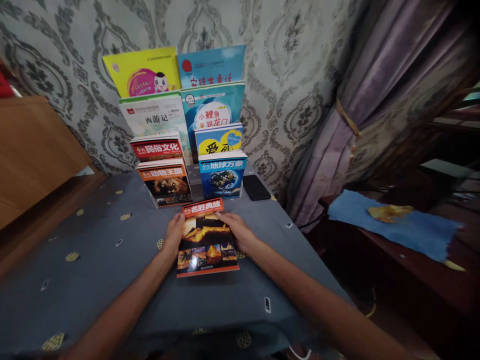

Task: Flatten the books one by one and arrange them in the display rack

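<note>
Between my two hands is a paperback book with an orange-red title band, a golden picture and a row of small photos on its cover. My left hand grips its left edge, thumb on the cover. The right edge is in my right hand, with that thumb also on the front; the other fingers are mostly hidden behind. Just beyond stand two stepped stacks of upright books. At the front left is a book with a lion, and at the front right a blue book with a globe.
A black phone lies right of the stacks on the grey patterned tablecloth. Behind is a papered wall with a tied curtain. A blue cloth lies on dark furniture at right; a wooden panel stands at left.
</note>
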A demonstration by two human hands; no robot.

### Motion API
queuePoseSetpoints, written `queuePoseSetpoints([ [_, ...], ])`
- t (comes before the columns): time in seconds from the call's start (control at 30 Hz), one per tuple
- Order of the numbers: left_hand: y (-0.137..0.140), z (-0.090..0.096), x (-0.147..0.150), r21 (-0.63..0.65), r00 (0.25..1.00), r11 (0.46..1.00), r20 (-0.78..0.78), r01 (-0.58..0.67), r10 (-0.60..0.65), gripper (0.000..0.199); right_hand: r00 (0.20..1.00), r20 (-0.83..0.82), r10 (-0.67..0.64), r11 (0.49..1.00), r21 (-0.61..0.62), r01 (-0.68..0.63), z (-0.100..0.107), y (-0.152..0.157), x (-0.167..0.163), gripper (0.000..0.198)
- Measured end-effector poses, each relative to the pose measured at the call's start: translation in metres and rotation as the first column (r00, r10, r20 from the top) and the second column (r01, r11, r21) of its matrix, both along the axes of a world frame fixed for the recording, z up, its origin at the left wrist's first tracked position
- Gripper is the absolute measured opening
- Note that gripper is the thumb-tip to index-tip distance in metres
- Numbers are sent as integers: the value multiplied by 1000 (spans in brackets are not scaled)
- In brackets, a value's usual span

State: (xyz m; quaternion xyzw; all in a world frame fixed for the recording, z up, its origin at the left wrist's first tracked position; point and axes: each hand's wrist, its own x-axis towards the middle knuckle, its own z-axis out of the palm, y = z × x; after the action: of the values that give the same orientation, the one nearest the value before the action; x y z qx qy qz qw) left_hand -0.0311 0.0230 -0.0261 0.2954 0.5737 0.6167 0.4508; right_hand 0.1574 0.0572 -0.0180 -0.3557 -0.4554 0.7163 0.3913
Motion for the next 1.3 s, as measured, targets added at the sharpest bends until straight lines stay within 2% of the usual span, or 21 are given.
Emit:
queuePoseSetpoints([
  [0.07,4,-3,-4,5,998,1000,-58,-29,29,46,994,-104,34,996,-85,-43,6,0,1,36],
  [0.13,5,-5,-3,37,986,999,-163,-21,27,45,986,-166,7,998,-65,-18,12,-1,3,35],
  [0.2,3,-6,2,120,931,991,-365,60,-12,43,982,-184,-41,999,-12,40,17,-2,5,38],
  [0.27,-1,-4,12,185,792,966,-609,179,-31,38,980,-169,-101,992,52,111,21,-2,8,41],
  [0.33,-7,3,24,178,611,946,-791,271,-26,34,980,-148,-135,983,107,152,25,-3,10,44],
  [0.4,-13,12,34,133,490,935,-871,328,-48,33,985,-141,-101,983,135,121,26,-3,11,49],
  [0.43,-15,18,39,112,470,928,-880,355,-74,35,987,-142,-68,986,143,89,26,-3,11,53],
  [0.5,-18,32,43,80,496,913,-856,400,-142,37,990,-140,-10,984,177,35,25,-4,10,58],
  [0.57,-20,48,42,59,574,901,-788,431,-223,39,993,-113,15,970,244,13,22,-5,8,60],
  [0.7,-22,77,35,-30,703,875,-583,483,-408,48,999,-4,54,909,414,-47,17,-9,7,70],
  [0.83,-25,96,31,-74,739,861,-479,503,-473,53,991,106,80,831,542,-125,14,-16,5,80],
  [0.97,-27,104,28,-92,743,859,-460,504,-485,48,988,136,69,788,600,-138,13,-21,4,80],
  [1.03,-28,105,27,-110,745,853,-438,511,-503,46,987,141,82,793,590,-150,13,-21,4,79],
  [1.2,-28,107,25,-151,771,852,-370,501,-519,46,979,128,157,888,415,-197,11,-17,4,84],
  [1.3,-27,106,24,-152,800,860,-316,488,-510,46,975,96,199,911,348,-220,9,-15,3,84],
])
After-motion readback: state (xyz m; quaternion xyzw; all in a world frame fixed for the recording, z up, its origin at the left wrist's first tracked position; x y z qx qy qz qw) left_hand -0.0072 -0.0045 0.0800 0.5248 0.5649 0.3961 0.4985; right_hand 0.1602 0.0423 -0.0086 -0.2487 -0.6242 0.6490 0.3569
